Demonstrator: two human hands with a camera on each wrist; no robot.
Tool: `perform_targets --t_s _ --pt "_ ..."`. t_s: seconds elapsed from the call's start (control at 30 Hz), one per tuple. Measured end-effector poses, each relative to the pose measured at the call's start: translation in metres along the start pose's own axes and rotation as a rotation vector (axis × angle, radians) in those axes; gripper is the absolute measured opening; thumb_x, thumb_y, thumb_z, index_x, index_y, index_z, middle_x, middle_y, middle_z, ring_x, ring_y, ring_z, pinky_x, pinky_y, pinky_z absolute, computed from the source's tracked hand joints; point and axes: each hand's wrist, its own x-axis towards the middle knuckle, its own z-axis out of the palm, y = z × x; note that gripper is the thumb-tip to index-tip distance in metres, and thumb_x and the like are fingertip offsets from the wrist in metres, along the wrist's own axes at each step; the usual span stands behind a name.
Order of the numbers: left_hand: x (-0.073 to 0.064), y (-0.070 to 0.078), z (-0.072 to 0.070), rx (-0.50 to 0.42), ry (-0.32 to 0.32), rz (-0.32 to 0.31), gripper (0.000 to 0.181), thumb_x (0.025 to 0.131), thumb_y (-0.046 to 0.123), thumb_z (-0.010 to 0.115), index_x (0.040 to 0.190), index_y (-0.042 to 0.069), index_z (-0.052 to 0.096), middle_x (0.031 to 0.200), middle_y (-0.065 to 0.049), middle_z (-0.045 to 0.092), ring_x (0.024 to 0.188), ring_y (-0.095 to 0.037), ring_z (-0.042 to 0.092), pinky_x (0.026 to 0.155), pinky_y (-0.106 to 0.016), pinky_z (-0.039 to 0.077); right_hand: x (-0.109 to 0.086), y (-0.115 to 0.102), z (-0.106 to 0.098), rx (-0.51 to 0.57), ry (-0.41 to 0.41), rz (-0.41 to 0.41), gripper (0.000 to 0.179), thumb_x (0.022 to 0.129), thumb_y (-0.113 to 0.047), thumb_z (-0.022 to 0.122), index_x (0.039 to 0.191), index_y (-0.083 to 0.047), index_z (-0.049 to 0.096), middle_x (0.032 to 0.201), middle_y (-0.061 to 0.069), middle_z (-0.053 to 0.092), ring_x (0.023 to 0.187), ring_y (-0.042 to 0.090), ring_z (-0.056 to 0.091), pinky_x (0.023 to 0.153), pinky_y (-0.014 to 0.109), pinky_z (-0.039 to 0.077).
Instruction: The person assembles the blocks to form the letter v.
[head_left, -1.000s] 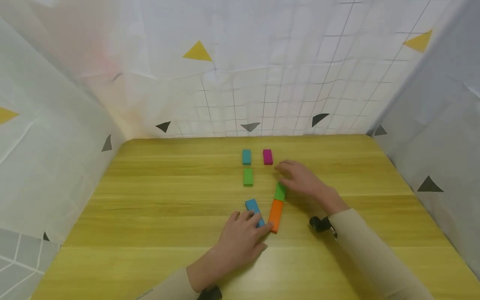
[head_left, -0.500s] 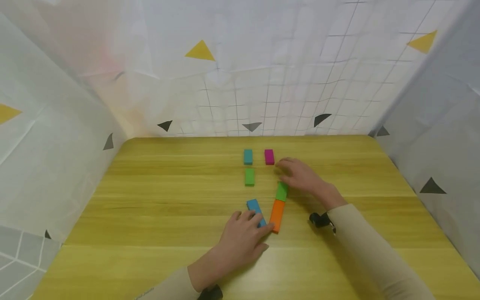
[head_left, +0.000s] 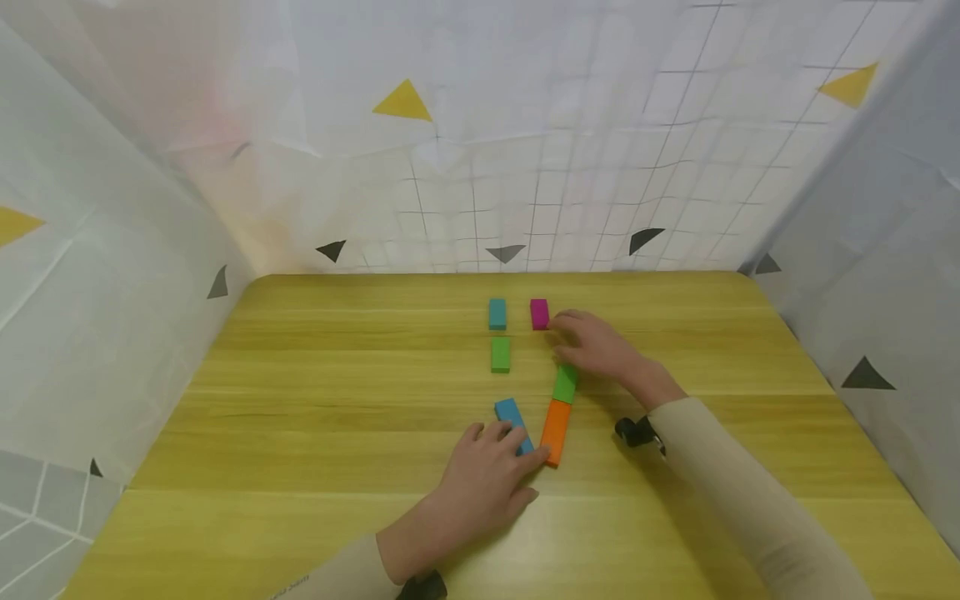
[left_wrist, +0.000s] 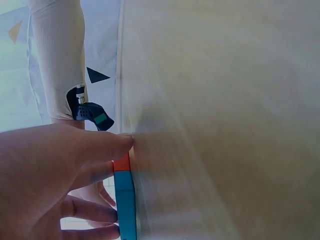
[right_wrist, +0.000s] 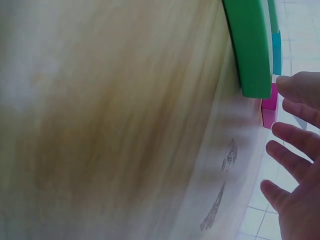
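My left hand rests with relaxed fingers over the near part of a blue block, and its index fingertip is at the near end of an orange block. In the left wrist view, fingertips lie along the side of the blue block. A green block continues the orange one end to end, slightly slanted. Above its far end hovers my right hand, fingertips close to a magenta block. The right wrist view shows its fingers spread and holding nothing, beside the green block.
A teal block lies at the back, left of the magenta one. Another green block lies just in front of it. White sheets with triangle marks enclose the wooden table at the back and sides.
My right hand has moved slightly farther back, its fingertips now closer to the magenta block. The left hand and the blocks keep their places; the head view has shifted a little.
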Motion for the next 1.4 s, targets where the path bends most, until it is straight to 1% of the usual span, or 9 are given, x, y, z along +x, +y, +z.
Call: perform_targets --t_s 0.2,0.33,0.57,0.7,0.8,1.0,1.23,1.4 --pt "-0.001 0.000 0.000 0.003 0.013 -0.001 0.049 0.093 0.053 0.061 0.140 0.038 0.055 0.125 0.004 0.062 0.123 -0.024 0.055 0.097 -0.051 0.049 0.005 0.008 0.003 0.022 0.011 0.007 0.048 0.092 -0.020 0.065 0.136 -0.005 0.057 0.141 0.017 0.054 0.130 0.037 0.051 0.112 0.055 0.039" --pt "-0.001 -0.001 0.000 0.005 0.016 -0.002 0.049 0.093 0.053 0.060 0.140 0.038 0.054 0.125 0.004 0.061 0.123 -0.024 0.055 0.097 -0.050 0.049 0.009 0.009 0.002 0.034 0.018 0.015 0.048 0.092 -0.019 0.065 0.137 -0.003 0.056 0.142 0.019 0.053 0.131 0.039 0.049 0.112 0.055 0.038" --pt "-0.001 0.000 -0.001 0.009 -0.004 -0.008 0.050 0.093 0.053 0.060 0.141 0.038 0.054 0.126 0.004 0.061 0.124 -0.024 0.054 0.097 -0.050 0.048 0.016 0.011 0.000 0.051 0.039 0.004 0.048 0.091 -0.016 0.066 0.135 -0.001 0.057 0.141 0.021 0.054 0.131 0.039 0.049 0.114 0.055 0.036" --pt "-0.001 0.000 0.000 0.011 -0.007 -0.011 0.050 0.093 0.053 0.060 0.141 0.039 0.054 0.126 0.004 0.060 0.124 -0.024 0.054 0.097 -0.050 0.048 0.019 0.011 0.000 0.060 0.030 0.006 0.046 0.092 -0.016 0.066 0.135 -0.001 0.057 0.141 0.020 0.054 0.131 0.038 0.050 0.114 0.054 0.036" --pt "-0.002 0.000 0.001 0.020 0.004 -0.010 0.050 0.093 0.054 0.060 0.141 0.039 0.054 0.125 0.004 0.061 0.124 -0.024 0.054 0.097 -0.050 0.048 0.020 0.010 -0.001 0.071 0.024 0.014 0.046 0.092 -0.016 0.066 0.134 -0.001 0.057 0.141 0.020 0.053 0.131 0.039 0.049 0.114 0.055 0.036" --pt "-0.001 0.000 0.001 0.037 0.021 -0.003 0.051 0.092 0.054 0.060 0.140 0.038 0.054 0.124 0.005 0.061 0.122 -0.023 0.055 0.096 -0.049 0.049 0.023 0.010 -0.001 0.076 0.005 0.050 0.046 0.094 -0.019 0.064 0.135 -0.001 0.056 0.144 0.019 0.051 0.133 0.038 0.047 0.116 0.055 0.034" --pt "0.001 -0.001 0.001 0.033 -0.002 0.002 0.051 0.093 0.055 0.060 0.140 0.039 0.054 0.126 0.005 0.061 0.123 -0.023 0.055 0.096 -0.049 0.049 0.028 0.014 0.001 0.114 0.013 0.097 0.046 0.093 -0.020 0.062 0.136 -0.003 0.056 0.150 0.019 0.044 0.139 0.040 0.041 0.118 0.056 0.028" --pt "0.001 -0.002 0.002 0.035 -0.004 0.001 0.051 0.092 0.055 0.060 0.140 0.039 0.054 0.127 0.005 0.061 0.123 -0.023 0.055 0.096 -0.049 0.049 0.032 0.015 0.000 0.104 -0.002 0.081 0.048 0.093 -0.020 0.061 0.136 -0.001 0.055 0.153 0.021 0.040 0.142 0.042 0.036 0.119 0.057 0.026"
